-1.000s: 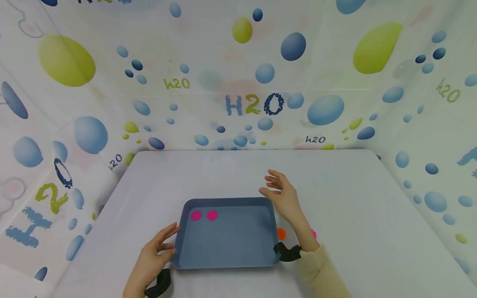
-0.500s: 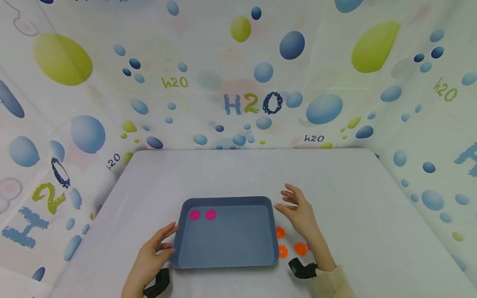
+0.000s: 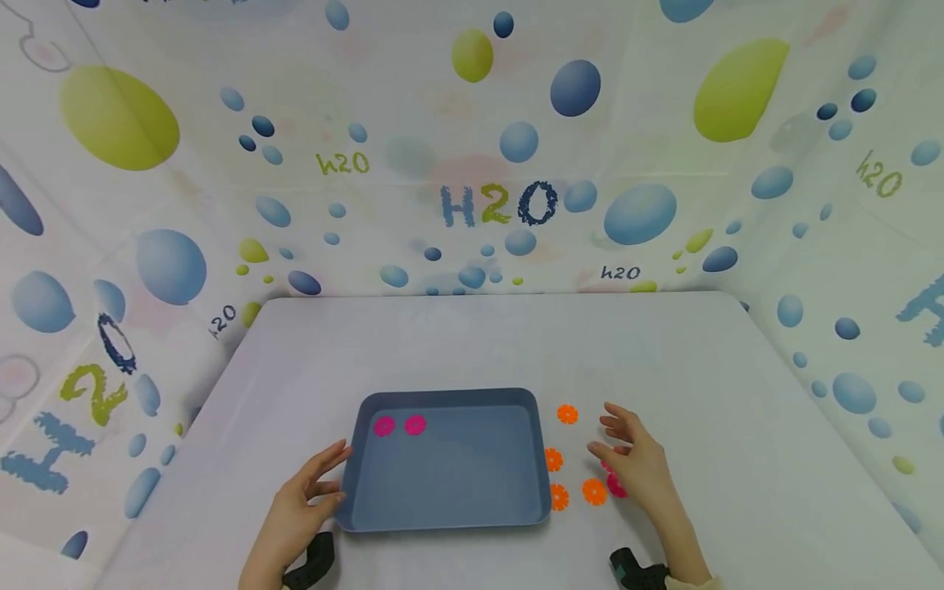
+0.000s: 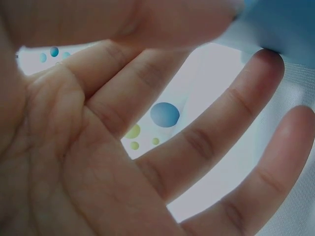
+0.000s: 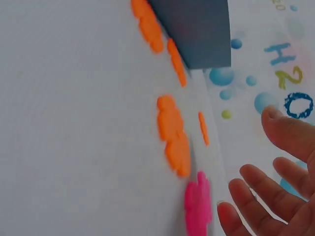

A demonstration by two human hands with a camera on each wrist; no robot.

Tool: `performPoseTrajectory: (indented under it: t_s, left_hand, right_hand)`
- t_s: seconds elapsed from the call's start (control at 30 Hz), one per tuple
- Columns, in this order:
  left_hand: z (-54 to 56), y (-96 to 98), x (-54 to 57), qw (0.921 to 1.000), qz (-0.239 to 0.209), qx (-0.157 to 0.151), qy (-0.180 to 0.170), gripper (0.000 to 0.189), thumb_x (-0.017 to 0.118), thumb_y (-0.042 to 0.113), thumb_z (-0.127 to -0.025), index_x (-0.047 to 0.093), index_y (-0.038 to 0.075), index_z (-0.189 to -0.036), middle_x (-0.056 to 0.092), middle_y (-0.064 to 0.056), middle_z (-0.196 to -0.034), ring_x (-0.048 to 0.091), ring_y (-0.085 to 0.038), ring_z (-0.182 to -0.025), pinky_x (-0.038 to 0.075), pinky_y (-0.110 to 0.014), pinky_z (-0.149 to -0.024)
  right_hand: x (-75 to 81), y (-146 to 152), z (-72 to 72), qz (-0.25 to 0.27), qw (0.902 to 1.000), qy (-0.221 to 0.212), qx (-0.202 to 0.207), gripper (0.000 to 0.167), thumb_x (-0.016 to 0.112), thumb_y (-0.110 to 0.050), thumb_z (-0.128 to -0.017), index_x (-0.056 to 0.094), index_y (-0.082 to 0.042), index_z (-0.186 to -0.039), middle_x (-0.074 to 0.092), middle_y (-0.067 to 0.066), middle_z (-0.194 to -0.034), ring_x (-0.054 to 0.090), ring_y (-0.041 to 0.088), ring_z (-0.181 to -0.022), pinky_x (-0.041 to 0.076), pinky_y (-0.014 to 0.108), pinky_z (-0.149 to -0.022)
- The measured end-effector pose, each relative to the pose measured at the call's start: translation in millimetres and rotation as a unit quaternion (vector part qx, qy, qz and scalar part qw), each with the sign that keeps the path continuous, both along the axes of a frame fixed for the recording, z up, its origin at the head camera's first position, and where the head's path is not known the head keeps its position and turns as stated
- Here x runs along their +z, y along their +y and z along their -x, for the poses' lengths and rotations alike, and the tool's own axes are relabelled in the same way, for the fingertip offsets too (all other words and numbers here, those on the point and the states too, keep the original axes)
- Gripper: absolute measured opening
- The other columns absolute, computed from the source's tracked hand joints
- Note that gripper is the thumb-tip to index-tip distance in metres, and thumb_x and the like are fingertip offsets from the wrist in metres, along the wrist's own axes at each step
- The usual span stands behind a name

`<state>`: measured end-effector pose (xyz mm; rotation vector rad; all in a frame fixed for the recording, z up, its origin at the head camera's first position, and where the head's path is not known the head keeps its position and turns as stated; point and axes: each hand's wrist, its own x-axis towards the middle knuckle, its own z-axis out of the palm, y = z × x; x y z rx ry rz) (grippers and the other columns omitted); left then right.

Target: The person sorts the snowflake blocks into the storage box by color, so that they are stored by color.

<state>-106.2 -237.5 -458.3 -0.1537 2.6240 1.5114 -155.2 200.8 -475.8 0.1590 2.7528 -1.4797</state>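
A blue-grey tray (image 3: 457, 483) lies on the white table. Two pink flower-shaped pieces (image 3: 416, 424) sit side by side in its far left corner. At the tray's left wall, my left hand (image 3: 306, 496) has its fingers loosely extended; the left wrist view shows a fingertip (image 4: 268, 66) right at the tray's side (image 4: 295, 34). My right hand (image 3: 636, 459) hovers right of the tray with relaxed fingers and nothing in them. Partly hidden beneath it are pink pieces (image 3: 617, 486); in the right wrist view one pink piece (image 5: 198, 209) shows near the fingertips.
Several orange flower-shaped pieces lie between tray and right hand, including a far one (image 3: 567, 414) and a nearer one (image 3: 594, 492). Two others sit close against the tray's right wall. A patterned cloth (image 3: 413, 98) rises behind the table (image 3: 442, 344) and along both sides.
My right hand has moved from above the tray's far right corner, rightward and toward me, over the loose pieces. More orange pieces have come into sight. The left hand has stayed at the tray.
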Motion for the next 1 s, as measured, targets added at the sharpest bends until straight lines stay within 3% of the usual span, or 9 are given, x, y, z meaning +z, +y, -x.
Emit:
performPoseTrajectory:
  t_s: [0.17,0.5,0.73,1.0]
  left_hand:
    - [0.3,-0.6,0.6,1.0,0.001,0.0,0.004,0.068,0.059,-0.011,-0.084,0.041,0.011,-0.146,0.051,-0.017,-0.144,0.064,-0.032,-0.106,0.053,-0.019,-0.072]
    - [0.4,1.2,0.7,1.0,-0.005,0.001,0.003,0.068,0.058,-0.011,-0.085,0.041,0.012,-0.147,0.05,-0.018,-0.144,0.064,-0.032,-0.106,0.053,-0.019,-0.073]
    - [0.7,1.1,-0.9,0.9999,-0.006,-0.002,0.013,0.068,0.058,-0.012,-0.084,0.042,0.011,-0.146,0.051,-0.018,-0.143,0.064,-0.032,-0.104,0.053,-0.019,-0.071]
    - [0.8,0.7,-0.2,1.0,0.0,-0.001,0.001,0.068,0.057,-0.011,-0.085,0.041,0.012,-0.147,0.05,-0.017,-0.145,0.063,-0.032,-0.106,0.053,-0.019,-0.072]
  right_hand:
    - [-2.4,8,-6.4,-0.03,0.9993,-0.012,-0.018,0.061,0.073,-0.021,-0.086,0.046,-0.012,-0.14,0.063,0.013,-0.128,0.059,0.028,-0.114,0.049,0.02,-0.086]
    - [-12.5,13,-10.9,-0.044,0.9981,-0.036,-0.024,0.048,0.073,-0.008,-0.083,0.059,-0.007,-0.128,0.067,0.014,-0.119,0.058,0.022,-0.094,0.049,0.016,-0.071]
    - [-14.5,15,-8.0,-0.075,0.9967,-0.026,-0.015,0.044,0.074,-0.005,-0.081,0.063,-0.007,-0.124,0.069,0.011,-0.108,0.054,0.016,-0.08,0.046,0.018,-0.063]
    - [-7.3,14,-5.8,-0.109,0.9931,-0.043,-0.001,0.034,0.075,-0.01,-0.081,0.067,0.0,-0.112,0.068,0.008,-0.094,0.055,0.017,-0.08,0.044,0.024,-0.065]
